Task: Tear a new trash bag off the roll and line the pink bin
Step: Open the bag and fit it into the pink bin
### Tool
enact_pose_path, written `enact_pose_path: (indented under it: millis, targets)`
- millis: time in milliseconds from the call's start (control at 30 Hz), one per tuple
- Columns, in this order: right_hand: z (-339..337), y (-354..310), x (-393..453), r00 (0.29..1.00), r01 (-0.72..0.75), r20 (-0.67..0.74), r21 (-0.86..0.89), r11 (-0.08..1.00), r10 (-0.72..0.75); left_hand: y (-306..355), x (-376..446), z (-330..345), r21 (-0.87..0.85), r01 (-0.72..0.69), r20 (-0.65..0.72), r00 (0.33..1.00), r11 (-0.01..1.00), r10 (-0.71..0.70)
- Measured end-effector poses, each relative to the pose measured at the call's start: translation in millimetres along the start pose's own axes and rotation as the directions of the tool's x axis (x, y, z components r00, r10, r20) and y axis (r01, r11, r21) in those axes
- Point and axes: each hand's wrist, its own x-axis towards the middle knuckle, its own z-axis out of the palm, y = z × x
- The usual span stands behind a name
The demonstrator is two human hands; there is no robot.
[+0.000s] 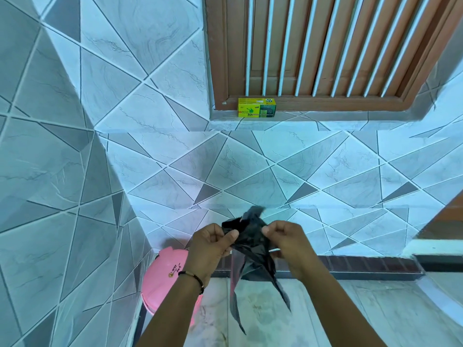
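Both of my hands pinch a crumpled black trash bag (250, 241) at chest height before a tiled wall: my left hand (213, 244) grips its upper left edge between thumb and fingers, my right hand (288, 242) clamps the right side. The bag's loose tails hang down between my forearms. The pink bin (162, 279), lid on, stands on the floor below my left wrist. A yellow-green bin-bag box (256, 107) sits on the window sill (325, 113).

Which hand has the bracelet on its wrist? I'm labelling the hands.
The left hand: a dark beaded bracelet circles its wrist, above the pink bin. The right hand, also pinching the black bag, has a bare wrist.
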Motion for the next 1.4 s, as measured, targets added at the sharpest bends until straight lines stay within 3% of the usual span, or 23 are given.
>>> enact_pose_path:
  millis: [67, 167, 233, 300, 400, 500, 567, 633, 733, 767, 833, 933, 1000, 1133, 1200, 1233, 1300, 1333, 1400]
  targets:
    - [-8.2, -0.4, 3.9, 0.994, -0.030, -0.104, 0.102, 0.994, 0.040, -2.1, 0.6, -5.3, 0.193, -0.068, -0.036, 0.996, 0.979, 0.077]
    - [-22.8, -2.4, 9.3, 0.961, -0.013, -0.255, 0.326, 0.945, 0.102, -3.0, 2.6, -12.0, 0.482, -0.127, -0.106, 0.974, 0.867, 0.202]
    - [-33.3, -6.4, 8.9, 0.946, 0.026, -0.300, 0.446, 0.895, 0.122, -0.8, 6.5, -21.4, 0.588, -0.107, -0.154, 0.958, 0.802, 0.241]
    - [-38.5, -11.0, 5.9, 0.948, 0.049, -0.302, 0.457, 0.888, 0.104, 1.4, 12.5, -31.8, 0.671, -0.045, -0.170, 0.962, 0.740, 0.212]
    - [-31.5, -18.5, -0.3, 0.970, 0.055, -0.243, 0.339, 0.939, 0.030, 3.9, 17.6, -38.3, 0.813, 0.043, -0.142, 0.982, 0.581, 0.126]
    - [-15.8, -24.7, -1.6, 0.984, 0.086, -0.172, 0.204, 0.975, -0.051, 8.3, 9.3, -18.7, 0.718, -0.123, -0.040, 0.975, 0.685, 0.217]
    - [-5.0, -28.0, -2.7, 0.987, 0.117, -0.124, 0.149, 0.982, -0.099, 11.9, 0.3, 4.1, 0.650, -0.267, 0.113, 0.960, 0.711, 0.258]
    - [2.1, -32.6, -4.7, 0.988, 0.147, -0.064, 0.152, 0.978, -0.138, 8.5, -2.2, 19.3, 0.700, -0.323, 0.220, 0.946, 0.637, 0.239]
    - [-2.2, -41.6, -10.9, 0.956, 0.234, 0.110, 0.283, 0.930, -0.273, 3.0, 8.4, 11.6, 0.779, -0.325, 0.177, 0.935, 0.537, 0.308]
    - [-8.7, -44.6, -13.3, 0.921, 0.297, 0.180, 0.248, 0.922, -0.345, 3.0, 12.9, 3.1, 0.774, -0.307, 0.135, 0.935, 0.554, 0.329]
    - [-21.9, -50.5, -18.7, 0.841, 0.424, 0.368, 0.006, 0.906, -0.396, 6.5, 22.3, -15.3, 0.764, -0.262, 0.042, 0.932, 0.589, 0.360]
    - [-34.2, -42.5, -15.8, 0.808, 0.528, 0.542, -0.494, 0.690, -0.230, 21.5, 35.8, -36.9, 0.785, -0.182, -0.074, 0.922, 0.592, 0.380]
    - [-41.8, -31.3, -9.2, 0.851, 0.504, 0.483, -0.638, 0.582, -0.207, 29.5, 42.8, -49.7, 0.831, -0.135, -0.105, 0.914, 0.539, 0.391]
    - [-65.2, -21.7, 3.9, 0.918, 0.380, 0.244, -0.765, 0.520, -0.312, 32.7, 49.0, -80.0, 0.857, -0.012, -0.220, 0.896, 0.516, 0.386]
    - [-77.4, -20.9, 9.8, 0.931, 0.302, 0.141, -0.817, 0.491, -0.338, 30.0, 53.6, -91.5, 0.817, 0.055, -0.299, 0.891, 0.574, 0.341]
    - [-81.6, -20.5, 12.0, 0.935, 0.265, 0.098, -0.831, 0.489, -0.341, 29.6, 57.3, -95.3, 0.738, 0.085, -0.367, 0.883, 0.669, 0.292]
    - [-83.0, -20.0, 15.4, 0.938, 0.220, 0.043, -0.841, 0.495, -0.344, 29.9, 61.6, -93.8, 0.340, 0.132, -0.482, 0.874, 0.931, 0.052]
    - [-80.3, -20.0, 15.9, 0.932, 0.228, 0.034, -0.831, 0.508, -0.362, 26.8, 60.6, -87.6, 0.090, 0.161, -0.444, 0.890, 0.983, -0.105]
    - [-68.0, -18.5, 14.6, 0.919, 0.272, 0.032, -0.772, 0.574, -0.392, 11.7, 49.7, -62.0, -0.248, 0.314, -0.180, 0.915, 0.917, -0.362]
